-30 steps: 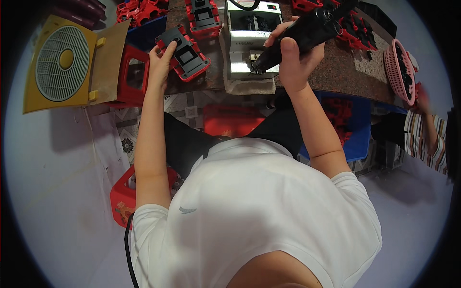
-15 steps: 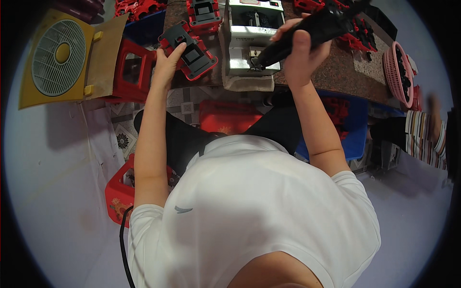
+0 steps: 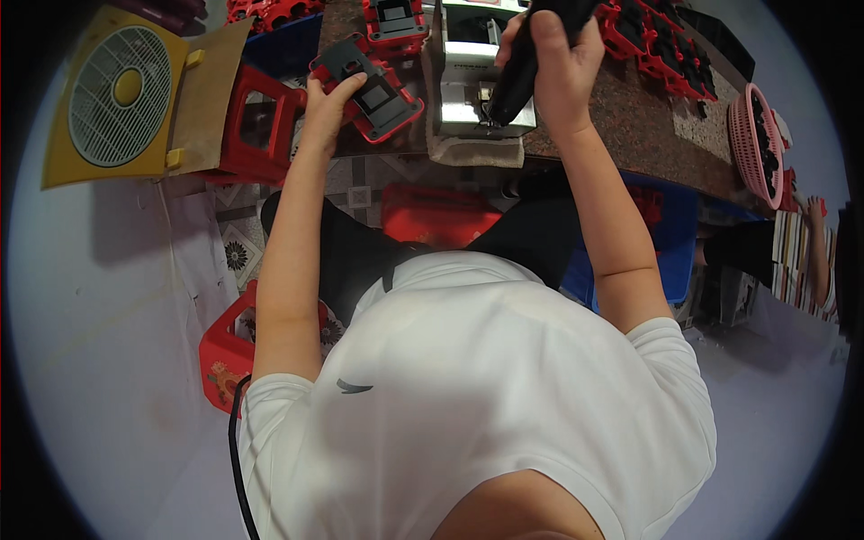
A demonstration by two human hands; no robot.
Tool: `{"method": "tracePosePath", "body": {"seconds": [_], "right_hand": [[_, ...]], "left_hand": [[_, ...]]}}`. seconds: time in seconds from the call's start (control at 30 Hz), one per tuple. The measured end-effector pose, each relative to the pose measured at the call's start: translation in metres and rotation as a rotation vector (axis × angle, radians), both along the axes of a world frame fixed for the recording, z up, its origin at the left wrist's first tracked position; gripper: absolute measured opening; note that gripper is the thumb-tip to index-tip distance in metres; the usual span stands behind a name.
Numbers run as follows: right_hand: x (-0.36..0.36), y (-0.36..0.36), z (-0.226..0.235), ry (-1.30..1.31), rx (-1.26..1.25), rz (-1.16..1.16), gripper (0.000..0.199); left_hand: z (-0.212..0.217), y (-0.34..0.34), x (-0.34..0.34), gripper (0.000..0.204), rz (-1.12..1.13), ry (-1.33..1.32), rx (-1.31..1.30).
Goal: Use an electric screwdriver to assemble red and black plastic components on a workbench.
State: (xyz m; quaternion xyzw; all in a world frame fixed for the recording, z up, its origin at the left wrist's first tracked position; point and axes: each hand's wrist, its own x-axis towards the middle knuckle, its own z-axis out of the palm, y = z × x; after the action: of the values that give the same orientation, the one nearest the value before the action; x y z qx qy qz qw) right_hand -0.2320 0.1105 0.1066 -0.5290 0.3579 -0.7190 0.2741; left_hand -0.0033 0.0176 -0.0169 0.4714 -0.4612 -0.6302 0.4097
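My left hand grips a red and black plastic housing by its left side, thumb lying across its dark top. The housing rests at a slant near the table's front edge. My right hand is wrapped around a black electric screwdriver, held tilted with its tip down at the front of a silver screw feeder. The exact contact at the tip is too small to make out. Just beyond the held housing lies a second red and black housing.
Several red and black parts sit at the back right, near a pink basket. A yellow fan and a red stool stand left. Below the table are a blue crate and another red stool. A person in stripes is at right.
My right hand has swung the screwdriver to a steeper angle, its tip now lower against the feeder's front. My left hand keeps its hold on the housing. The whole view has shifted slightly.
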Motion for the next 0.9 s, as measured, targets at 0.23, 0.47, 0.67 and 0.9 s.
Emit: {"method": "tracePosePath", "body": {"seconds": [0.23,0.47,0.67,0.9], "right_hand": [[0.043,-0.017,0.018,-0.007,-0.312,0.028,0.04],[0.061,-0.021,0.013,0.063,-0.272,-0.046,0.038],[0.063,-0.022,0.014,0.137,-0.256,-0.039,0.04],[0.067,-0.025,0.017,0.159,-0.262,-0.04,0.04]], "left_hand": [[-0.009,0.003,-0.002,0.056,0.028,0.065,-0.06],[-0.019,0.0,-0.002,0.059,0.023,0.152,-0.146],[-0.023,-0.001,-0.003,0.064,0.038,0.126,-0.157],[-0.025,-0.002,-0.004,0.067,0.043,0.125,-0.151]]}}
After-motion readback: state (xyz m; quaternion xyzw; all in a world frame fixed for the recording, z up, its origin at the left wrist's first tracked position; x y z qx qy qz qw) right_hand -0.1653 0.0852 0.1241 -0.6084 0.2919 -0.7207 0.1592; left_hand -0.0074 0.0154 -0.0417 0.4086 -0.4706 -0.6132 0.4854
